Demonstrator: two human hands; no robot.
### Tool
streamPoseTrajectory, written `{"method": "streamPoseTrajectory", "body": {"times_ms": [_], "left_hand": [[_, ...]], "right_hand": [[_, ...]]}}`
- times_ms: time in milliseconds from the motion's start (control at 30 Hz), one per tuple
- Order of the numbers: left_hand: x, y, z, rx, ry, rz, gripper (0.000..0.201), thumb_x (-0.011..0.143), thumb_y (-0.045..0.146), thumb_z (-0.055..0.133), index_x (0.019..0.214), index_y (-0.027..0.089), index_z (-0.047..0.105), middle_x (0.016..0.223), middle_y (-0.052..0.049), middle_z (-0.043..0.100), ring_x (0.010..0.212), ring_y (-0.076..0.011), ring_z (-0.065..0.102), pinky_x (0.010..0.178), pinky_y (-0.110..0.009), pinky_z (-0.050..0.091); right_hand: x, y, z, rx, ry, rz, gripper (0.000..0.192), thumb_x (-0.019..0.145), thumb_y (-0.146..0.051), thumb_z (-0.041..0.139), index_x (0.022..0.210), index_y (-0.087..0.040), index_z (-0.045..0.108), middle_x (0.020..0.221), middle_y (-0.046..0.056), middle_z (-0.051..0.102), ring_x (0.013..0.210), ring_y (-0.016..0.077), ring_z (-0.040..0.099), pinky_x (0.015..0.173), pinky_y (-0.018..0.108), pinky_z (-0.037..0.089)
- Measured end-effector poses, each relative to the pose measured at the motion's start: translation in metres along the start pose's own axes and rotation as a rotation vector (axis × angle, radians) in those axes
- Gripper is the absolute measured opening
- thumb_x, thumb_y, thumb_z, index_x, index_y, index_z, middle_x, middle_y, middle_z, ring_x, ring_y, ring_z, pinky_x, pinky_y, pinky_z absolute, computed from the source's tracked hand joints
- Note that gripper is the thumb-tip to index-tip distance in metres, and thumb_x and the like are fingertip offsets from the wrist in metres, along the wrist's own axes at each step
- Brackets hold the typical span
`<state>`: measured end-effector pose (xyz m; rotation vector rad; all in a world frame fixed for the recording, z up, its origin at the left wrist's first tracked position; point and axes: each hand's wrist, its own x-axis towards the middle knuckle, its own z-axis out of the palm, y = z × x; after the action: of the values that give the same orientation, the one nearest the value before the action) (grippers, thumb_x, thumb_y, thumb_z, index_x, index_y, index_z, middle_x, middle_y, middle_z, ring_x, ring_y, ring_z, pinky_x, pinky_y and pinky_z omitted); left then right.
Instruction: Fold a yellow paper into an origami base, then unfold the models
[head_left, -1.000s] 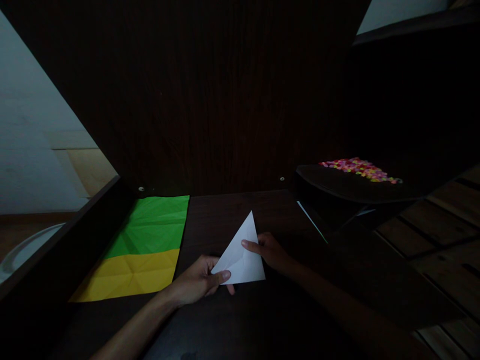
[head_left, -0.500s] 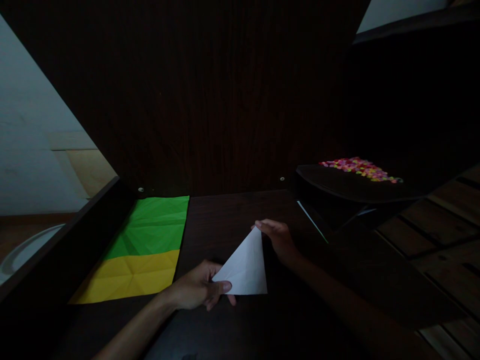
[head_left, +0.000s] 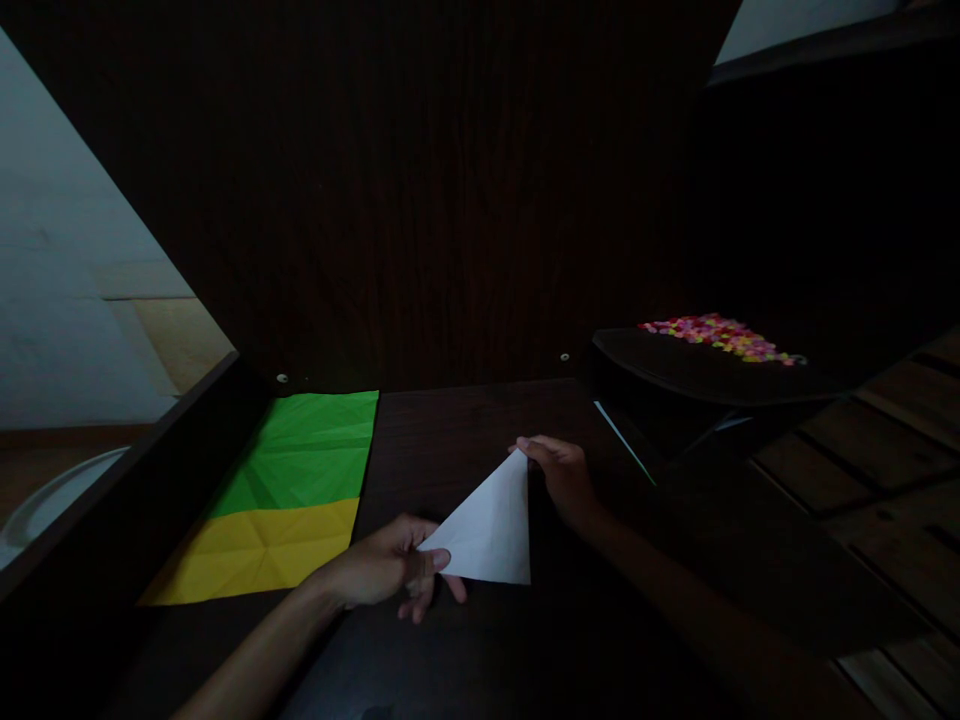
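On the dark counter, seen from the head camera, we hold a white paper triangle between both hands. Our left hand pinches the triangle's near left corner, thumb on top and fingers curled beneath. Our right hand grips the far tip with its fingertips closed on the point. The triangle sits at the middle of the counter, its near edge low and its tip raised a little toward the right hand; whether the near edge touches the counter we cannot tell in this light.

Compared with a second ago, the right hand has moved from the triangle's right edge up to its tip, and over the last half second the tip has stayed pinched there while the left hand has shifted only slightly at its corner. We read this as the paper now being held at two opposite points, stretched taut between the hands.

Left of the triangle, well apart from it, a green sheet and a yellow sheet lie flat, the yellow one nearer to us and meeting the green along a straight line. Right of the triangle stands a dark tray with a heap of small colourful pieces on it, and a thin pale strip shows just below the tray's near edge.
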<state>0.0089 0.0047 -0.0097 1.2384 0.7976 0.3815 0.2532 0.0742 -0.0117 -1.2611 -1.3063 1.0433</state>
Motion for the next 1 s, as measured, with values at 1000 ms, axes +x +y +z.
{"method": "streamPoseTrajectory", "body": {"times_ms": [1000], "left_hand": [[0.012,-0.003,0.004,-0.313,0.270,0.103,0.041,0.077,0.035,0.077,0.109,0.010,0.067,0.099,-0.017,0.074,0.088,-0.0272,0.072,0.061,-0.030,0.057]], "right_hand": [[-0.008,0.005,0.010,0.208,-0.403,0.017,0.033,0.073,-0.044,0.073,0.080,-0.013,0.065,0.054,0.002,0.067,0.044,0.0177,0.066,0.042,0.027,0.054]]}}
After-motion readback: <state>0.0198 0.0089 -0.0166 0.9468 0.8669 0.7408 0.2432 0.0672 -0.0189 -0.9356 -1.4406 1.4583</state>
